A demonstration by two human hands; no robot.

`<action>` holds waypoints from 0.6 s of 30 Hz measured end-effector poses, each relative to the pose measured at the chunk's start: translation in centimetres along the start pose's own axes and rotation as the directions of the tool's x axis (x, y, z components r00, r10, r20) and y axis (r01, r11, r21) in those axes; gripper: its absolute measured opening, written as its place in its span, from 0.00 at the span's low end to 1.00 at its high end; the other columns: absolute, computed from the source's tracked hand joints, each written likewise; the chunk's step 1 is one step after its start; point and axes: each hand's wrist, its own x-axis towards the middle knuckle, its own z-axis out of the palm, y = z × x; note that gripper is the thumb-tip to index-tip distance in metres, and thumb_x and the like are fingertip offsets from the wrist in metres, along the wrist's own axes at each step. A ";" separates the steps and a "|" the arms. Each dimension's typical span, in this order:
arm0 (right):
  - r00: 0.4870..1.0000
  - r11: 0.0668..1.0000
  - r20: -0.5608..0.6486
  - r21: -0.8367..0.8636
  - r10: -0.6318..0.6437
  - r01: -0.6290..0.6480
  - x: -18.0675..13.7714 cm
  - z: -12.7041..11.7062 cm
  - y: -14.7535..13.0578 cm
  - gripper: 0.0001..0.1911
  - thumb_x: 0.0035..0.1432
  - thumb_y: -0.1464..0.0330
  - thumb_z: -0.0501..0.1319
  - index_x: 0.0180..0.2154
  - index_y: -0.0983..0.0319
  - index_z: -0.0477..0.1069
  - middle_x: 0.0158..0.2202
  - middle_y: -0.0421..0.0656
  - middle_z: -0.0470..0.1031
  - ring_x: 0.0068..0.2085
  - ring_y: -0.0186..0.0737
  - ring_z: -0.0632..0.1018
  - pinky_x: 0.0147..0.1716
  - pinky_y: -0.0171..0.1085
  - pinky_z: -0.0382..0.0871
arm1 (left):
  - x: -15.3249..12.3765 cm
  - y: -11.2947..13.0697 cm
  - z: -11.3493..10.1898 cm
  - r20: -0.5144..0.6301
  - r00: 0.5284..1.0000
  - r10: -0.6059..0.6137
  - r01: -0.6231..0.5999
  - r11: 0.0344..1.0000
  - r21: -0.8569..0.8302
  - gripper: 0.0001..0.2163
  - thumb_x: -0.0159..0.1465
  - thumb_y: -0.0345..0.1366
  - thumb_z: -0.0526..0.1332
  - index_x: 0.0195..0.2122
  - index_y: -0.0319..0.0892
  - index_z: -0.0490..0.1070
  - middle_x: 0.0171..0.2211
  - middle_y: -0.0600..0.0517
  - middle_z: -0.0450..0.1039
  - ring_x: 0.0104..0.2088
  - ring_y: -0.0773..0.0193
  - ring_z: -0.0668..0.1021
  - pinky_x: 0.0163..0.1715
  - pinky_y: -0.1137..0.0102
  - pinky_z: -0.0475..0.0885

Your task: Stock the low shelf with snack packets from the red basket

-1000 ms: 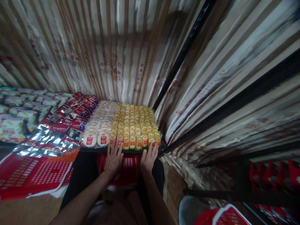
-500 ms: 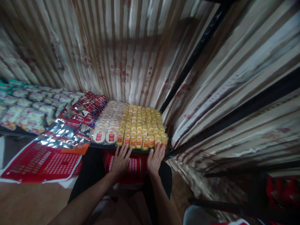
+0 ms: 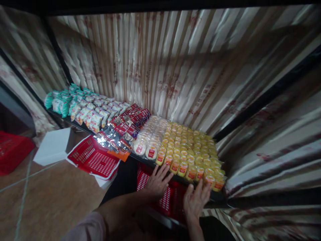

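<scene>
Yellow wrapped snack cakes [image 3: 190,150] stand in tight rows at the right end of a black shelf [image 3: 150,163]. My left hand [image 3: 158,182] lies with fingers spread at the front edge, by the cakes' front row. Fingers stretched out, my right hand [image 3: 197,200] is at the same edge farther right, its tips close to the front cakes; whether they touch, I cannot tell. Neither hand holds anything. Left of the yellow cakes are round white wrapped crackers [image 3: 152,152], then dark red and silver packets [image 3: 122,129].
White snack bags [image 3: 94,119] and green bags [image 3: 60,106] fill the shelf's left end. A red basket [image 3: 95,157] sits below the packets, another red basket [image 3: 167,199] under my hands. A white box [image 3: 54,146] and red crate [image 3: 13,152] are on the floor. Striped curtain [image 3: 140,67] hangs behind.
The view has swung left, bringing the green bags, white box and red crate into sight. Both hands stay at the shelf's front edge, fingers spread.
</scene>
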 end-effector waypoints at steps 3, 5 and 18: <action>1.000 1.000 -0.022 0.009 0.019 -0.019 -0.4 -0.3 -0.4 0.35 0.64 0.55 0.40 0.61 0.75 0.54 0.63 0.65 0.50 0.65 0.59 0.52 0.58 0.59 0.51 | -0.3 0.0 -0.3 -0.022 0.999 -0.025 0.024 0.999 -0.045 0.26 0.66 0.38 0.50 0.64 0.41 0.49 0.67 0.43 0.40 0.66 0.53 0.44 0.63 0.54 0.46; 0.999 0.999 -0.016 0.021 0.042 -0.042 -0.9 -0.7 -0.8 0.35 0.63 0.54 0.40 0.61 0.73 0.55 0.63 0.64 0.51 0.64 0.60 0.53 0.57 0.61 0.52 | -0.7 -0.3 -0.7 -0.041 0.997 -0.070 0.065 0.993 -0.099 0.27 0.64 0.36 0.52 0.64 0.40 0.49 0.67 0.42 0.37 0.66 0.51 0.42 0.62 0.53 0.47; 0.978 0.972 0.194 0.209 0.070 -0.111 -2.3 -0.5 -9.0 0.40 0.60 0.48 0.38 0.58 0.74 0.58 0.56 0.63 0.63 0.59 0.58 0.63 0.55 0.56 0.57 | -4.5 -10.5 -7.4 -0.298 0.849 -0.436 0.407 0.900 -0.156 0.25 0.60 0.24 0.51 0.59 0.38 0.55 0.67 0.40 0.38 0.66 0.48 0.39 0.59 0.45 0.54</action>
